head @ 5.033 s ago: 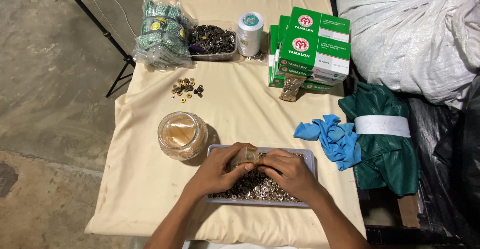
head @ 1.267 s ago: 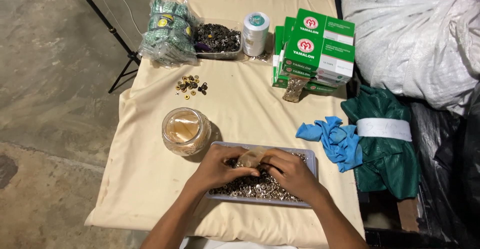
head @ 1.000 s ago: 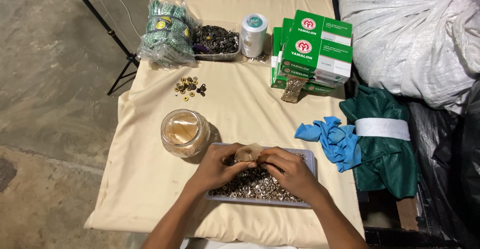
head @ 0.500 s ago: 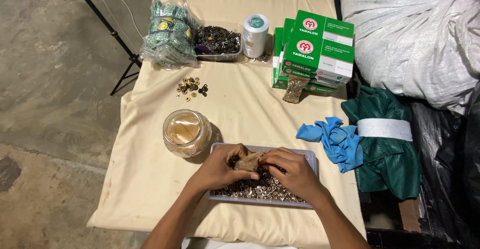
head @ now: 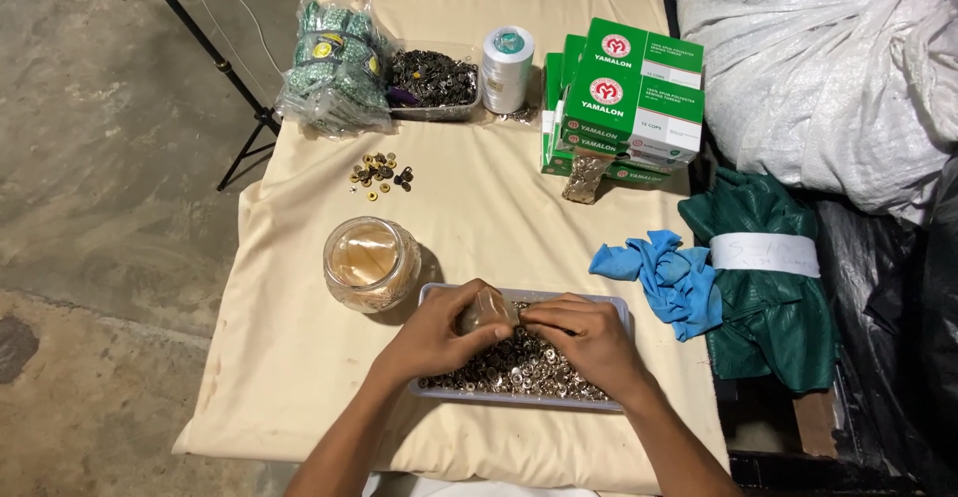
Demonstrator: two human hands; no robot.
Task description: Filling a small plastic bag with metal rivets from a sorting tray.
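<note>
Concrete floor all around, with a cloth-covered worktop [head: 299, 377] in the middle of the head view. Near edge has a tray [head: 624, 309] full of small metal rings [head: 519, 367]. Both hands sit over it: left hand [head: 439, 332] has its grip clenched round a small brownish bag [head: 487, 311], right hand [head: 584, 342] pinches the bag's right edge. Jar [head: 371, 262] is just left of the tray. Far side: green boxes [head: 624, 98], thread spool [head: 507, 55]. Blue cloth [head: 664, 272] lies to the right.
</note>
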